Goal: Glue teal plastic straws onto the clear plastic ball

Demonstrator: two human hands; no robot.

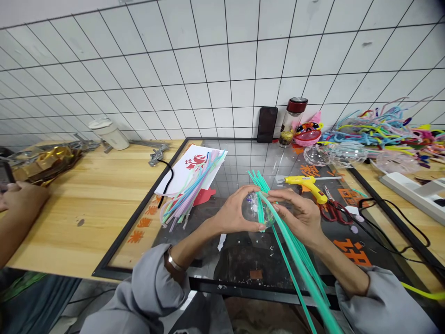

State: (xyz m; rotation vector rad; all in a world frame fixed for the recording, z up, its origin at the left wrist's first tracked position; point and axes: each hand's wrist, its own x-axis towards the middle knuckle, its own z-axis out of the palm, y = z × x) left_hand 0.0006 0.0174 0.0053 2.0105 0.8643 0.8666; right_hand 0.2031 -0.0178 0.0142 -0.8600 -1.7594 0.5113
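Note:
My left hand (239, 211) is wrapped round a clear plastic ball (249, 208), thumb below and fingers over the top. Green pipe cleaners (299, 264) run past the ball, with one strip lying against its side. My right hand (299, 215) pinches a green pipe cleaner at the ball's right edge. More green stems lie under both hands on the dark glass panel (239, 260), their tips showing just beyond the ball. Part of the ball is hidden behind the fingers and the stems.
A yellow glue gun (309, 184) and red-handled scissors (335, 211) lie right of my hands. Pastel pipe cleaners (198, 185) rest on white paper (181, 169) at left. Behind stand a phone (267, 124) and a bottle (291, 123). Another person's hand (24, 199) is far left.

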